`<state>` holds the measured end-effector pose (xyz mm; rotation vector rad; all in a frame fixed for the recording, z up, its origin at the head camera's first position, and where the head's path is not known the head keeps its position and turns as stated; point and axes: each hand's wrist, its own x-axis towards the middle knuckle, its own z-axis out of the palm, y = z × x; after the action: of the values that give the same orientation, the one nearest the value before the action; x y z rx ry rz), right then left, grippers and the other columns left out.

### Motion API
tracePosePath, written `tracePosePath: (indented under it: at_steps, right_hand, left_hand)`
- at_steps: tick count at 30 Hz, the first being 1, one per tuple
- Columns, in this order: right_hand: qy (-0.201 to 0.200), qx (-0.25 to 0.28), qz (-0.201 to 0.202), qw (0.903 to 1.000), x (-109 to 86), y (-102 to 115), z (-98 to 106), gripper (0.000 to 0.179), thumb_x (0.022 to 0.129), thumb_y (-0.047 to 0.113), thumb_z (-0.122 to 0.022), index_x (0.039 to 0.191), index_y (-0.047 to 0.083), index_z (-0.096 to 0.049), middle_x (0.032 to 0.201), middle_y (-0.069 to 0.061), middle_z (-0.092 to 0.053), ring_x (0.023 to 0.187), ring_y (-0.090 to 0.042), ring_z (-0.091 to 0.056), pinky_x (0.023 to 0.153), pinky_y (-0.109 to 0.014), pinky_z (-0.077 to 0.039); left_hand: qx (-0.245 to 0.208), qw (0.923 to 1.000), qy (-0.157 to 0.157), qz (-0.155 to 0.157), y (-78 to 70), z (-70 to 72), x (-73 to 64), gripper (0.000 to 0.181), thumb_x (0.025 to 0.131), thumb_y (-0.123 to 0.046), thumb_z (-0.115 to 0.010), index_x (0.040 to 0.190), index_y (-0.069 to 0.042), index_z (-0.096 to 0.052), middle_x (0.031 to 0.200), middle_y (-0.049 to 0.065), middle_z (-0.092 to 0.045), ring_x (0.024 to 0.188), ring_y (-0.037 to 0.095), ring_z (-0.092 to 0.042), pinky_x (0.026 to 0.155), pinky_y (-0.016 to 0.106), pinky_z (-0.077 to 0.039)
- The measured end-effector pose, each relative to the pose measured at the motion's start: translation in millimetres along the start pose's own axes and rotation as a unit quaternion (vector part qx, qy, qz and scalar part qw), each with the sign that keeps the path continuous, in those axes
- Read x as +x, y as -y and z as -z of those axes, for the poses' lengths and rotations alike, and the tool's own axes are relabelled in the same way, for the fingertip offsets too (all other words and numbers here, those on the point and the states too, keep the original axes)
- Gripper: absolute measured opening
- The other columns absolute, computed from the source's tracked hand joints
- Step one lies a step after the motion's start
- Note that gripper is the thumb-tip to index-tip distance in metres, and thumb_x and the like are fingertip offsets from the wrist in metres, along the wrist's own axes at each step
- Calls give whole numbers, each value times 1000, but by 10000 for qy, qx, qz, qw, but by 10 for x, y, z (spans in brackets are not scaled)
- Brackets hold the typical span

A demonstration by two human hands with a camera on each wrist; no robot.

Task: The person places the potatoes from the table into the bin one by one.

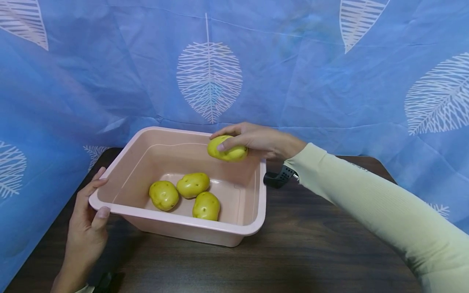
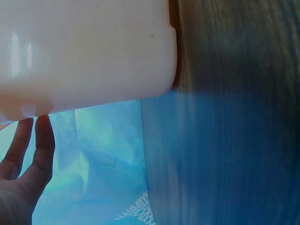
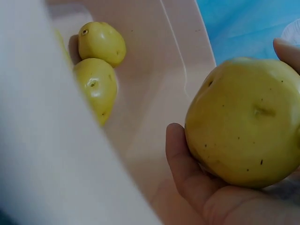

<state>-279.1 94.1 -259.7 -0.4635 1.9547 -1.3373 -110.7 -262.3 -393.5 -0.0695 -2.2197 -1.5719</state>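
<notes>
My right hand (image 1: 256,140) grips a yellow potato (image 1: 229,152) over the back right part of a pale pink plastic tub (image 1: 176,219). The right wrist view shows the held potato (image 3: 248,126) close up, thumb and fingers on either side of it. Three more potatoes lie on the tub's floor: one at left (image 1: 163,195), one in the middle (image 1: 193,185) and one nearer the front (image 1: 206,206). At the tub's left front corner my left hand (image 1: 88,215) holds the rim. Its fingers (image 2: 43,145) reach the outer wall in the left wrist view.
The tub stands on a dark wooden table (image 1: 311,244). A blue cloth (image 1: 293,81) with white leaf prints hangs behind and to the sides, close to the table's back edge. The right forearm in a pale sleeve (image 1: 366,199) crosses above the table's right side.
</notes>
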Motion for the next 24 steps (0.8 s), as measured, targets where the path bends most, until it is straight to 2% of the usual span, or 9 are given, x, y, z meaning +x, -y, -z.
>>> tracePosePath:
  at_steps: [15, 19, 24]
  right_hand:
    - [-92, -590, -61, 9982, 36, 31, 6, 61, 96, 27, -71, 154, 18, -53, 144, -10, -58, 118, -25, -64, 94, -33, -59]
    - [-29, -775, -13, 9970, 29, 44, -2, 61, 97, 25, -71, 154, 15, -52, 152, -7, -54, 127, -25, -62, 101, -37, -58]
    - [20, -628, 23, 9980, 15, 77, -25, 57, 99, 14, -68, 153, 7, -50, 158, -14, -50, 138, -31, -58, 110, -48, -54]
  left_hand:
    - [60, 10000, 4, -26, 17, 5, 2, 56, 107, -9, -52, 160, -16, -37, 174, -6, -23, 161, 30, -24, 122, 63, -23]
    - [71, 10000, -4, -5, 13, 6, -2, 56, 107, -8, -52, 161, -16, -37, 174, -6, -22, 161, 30, -24, 122, 63, -23]
    - [100, 9999, -14, 37, 0, 3, -4, 56, 107, -10, -52, 161, -17, -37, 174, -7, -22, 161, 30, -24, 122, 64, -23]
